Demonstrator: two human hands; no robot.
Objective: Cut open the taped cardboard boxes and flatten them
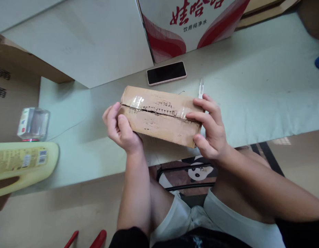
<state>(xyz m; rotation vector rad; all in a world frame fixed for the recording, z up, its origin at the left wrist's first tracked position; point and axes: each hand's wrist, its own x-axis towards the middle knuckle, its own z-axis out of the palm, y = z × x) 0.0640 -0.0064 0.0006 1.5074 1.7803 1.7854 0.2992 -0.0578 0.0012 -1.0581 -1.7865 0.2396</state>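
I hold a small brown cardboard box (159,119) above the near edge of a pale green table (252,96). Clear tape runs along its top seam, which is torn and ragged. My left hand (120,129) grips the box's left end, fingers curled around it. At the right end, my right hand (209,129) clasps the box, with fingers lying over the top and the thumb underneath. Both hands are closed on the box.
A black phone (166,72) lies face up behind the box. A white and red printed carton (190,24) stands at the back. A small white tool (201,89) lies by my right hand. At left are a yellow bottle (22,163), a clear container (34,124) and a brown carton (12,86).
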